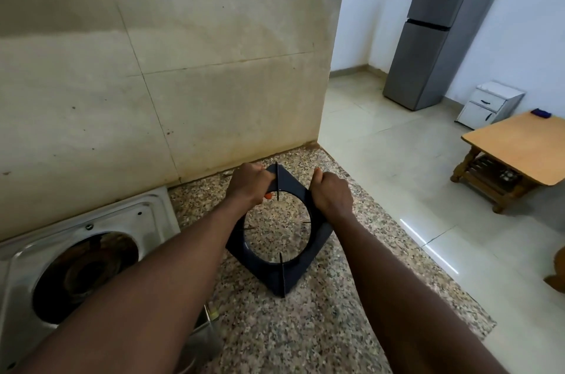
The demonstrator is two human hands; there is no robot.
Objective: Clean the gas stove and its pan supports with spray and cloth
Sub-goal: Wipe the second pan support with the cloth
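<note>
Midway, pan support (293, 275), left grip (249, 182), right grip (331, 194)

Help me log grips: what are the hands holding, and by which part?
Both grip the dark pan support by its far end: left hand on the left edge, right hand on the right edge.

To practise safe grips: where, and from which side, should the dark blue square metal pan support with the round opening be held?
Grip the pan support by its flat frame edges, one hand from each side, as the left hand and right hand do here. Thin prongs stand up at its corners, so the plain edges between them likely hold better.
</note>
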